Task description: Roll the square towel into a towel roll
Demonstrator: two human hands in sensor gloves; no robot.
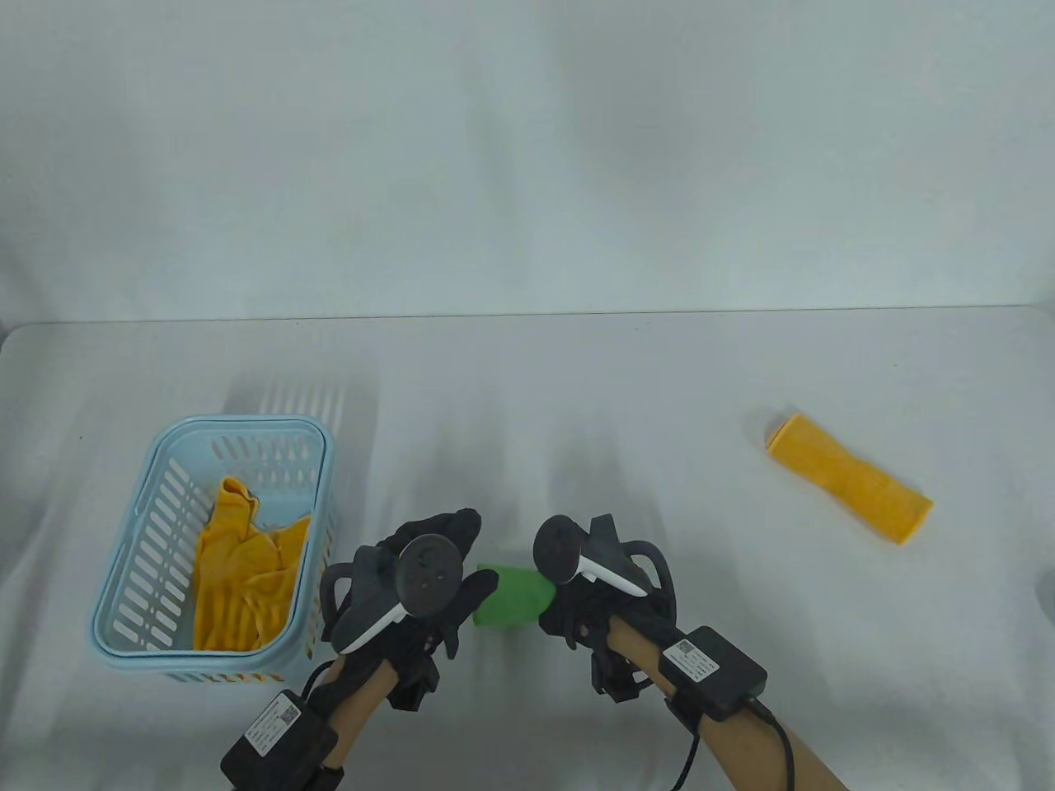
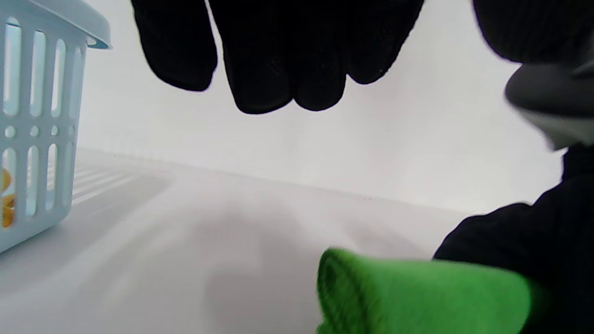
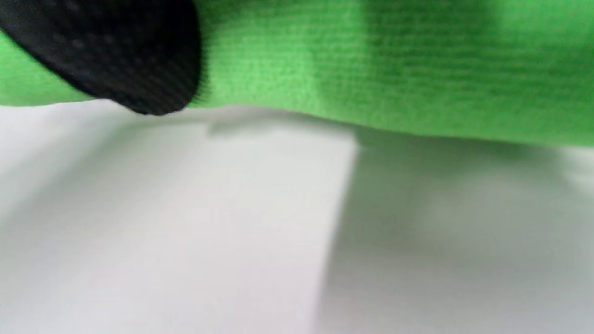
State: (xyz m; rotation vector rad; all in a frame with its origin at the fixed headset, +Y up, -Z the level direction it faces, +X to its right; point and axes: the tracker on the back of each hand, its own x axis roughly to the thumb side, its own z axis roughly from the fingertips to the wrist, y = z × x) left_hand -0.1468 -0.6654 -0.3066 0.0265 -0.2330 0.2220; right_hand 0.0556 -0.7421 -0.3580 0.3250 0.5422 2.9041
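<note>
I see the green towel roll (image 1: 513,596) near the front of the table (image 1: 577,395), between my two gloved hands. My right hand (image 1: 589,593) grips the roll's right end; in the right wrist view a black fingertip (image 3: 125,65) presses against the green cloth, which sits just above the white surface. My left hand (image 1: 412,589) is at the roll's left end, but in the left wrist view its fingers (image 2: 278,55) hang loosely curled above the roll with nothing in them. Whether the palm touches the roll I cannot tell.

To the left stands a light blue slotted basket (image 1: 132,568) holding a crumpled yellow towel (image 1: 243,577). Well apart on the right lies a yellow towel roll (image 1: 849,479), angled across the table.
</note>
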